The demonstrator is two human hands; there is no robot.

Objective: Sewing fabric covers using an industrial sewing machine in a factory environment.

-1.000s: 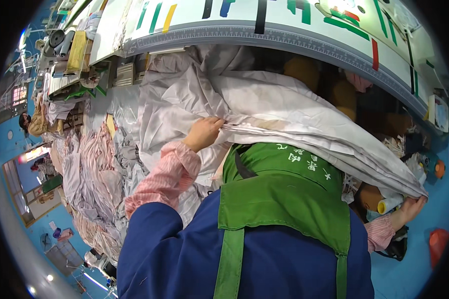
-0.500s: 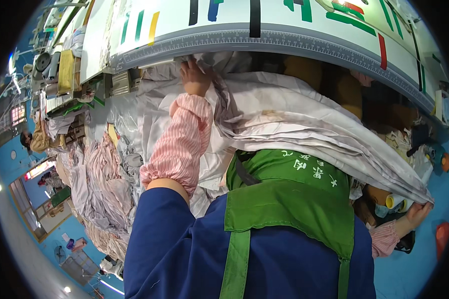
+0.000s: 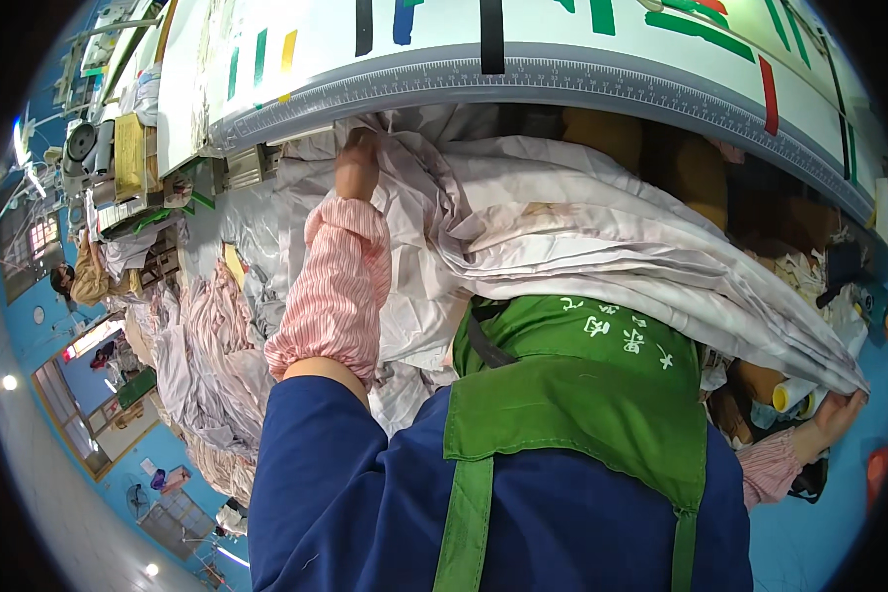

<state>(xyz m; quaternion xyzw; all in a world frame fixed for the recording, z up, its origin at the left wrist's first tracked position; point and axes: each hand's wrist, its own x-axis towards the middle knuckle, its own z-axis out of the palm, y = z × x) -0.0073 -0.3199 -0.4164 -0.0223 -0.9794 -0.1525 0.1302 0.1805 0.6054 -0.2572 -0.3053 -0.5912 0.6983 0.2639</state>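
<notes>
A long white cloth (image 3: 602, 222) in loose folds stretches across my lap, over a green apron (image 3: 582, 395). At the far right my right hand (image 3: 839, 416) is closed on the gathered end of this cloth. My left hand (image 3: 358, 163), in a pink striped sleeve cover, is at the cloth's other end, just below the table edge. It is smeared by motion, and its fingers are hard to make out. More white cloth (image 3: 405, 296) hangs beneath my left forearm.
A white table (image 3: 316, 69) with a grey ruler edge (image 3: 602, 81) and coloured tape strips lies ahead. Piled pale cloth (image 3: 207, 365) is at the left. Under the table's right side are brown shapes (image 3: 676, 173). A yellow roll (image 3: 787, 397) sits near my right hand.
My left hand has shifted slightly left, and the cloth beside it has opened out a little. My right hand still grips the cloth's end, nearly in the same place.
</notes>
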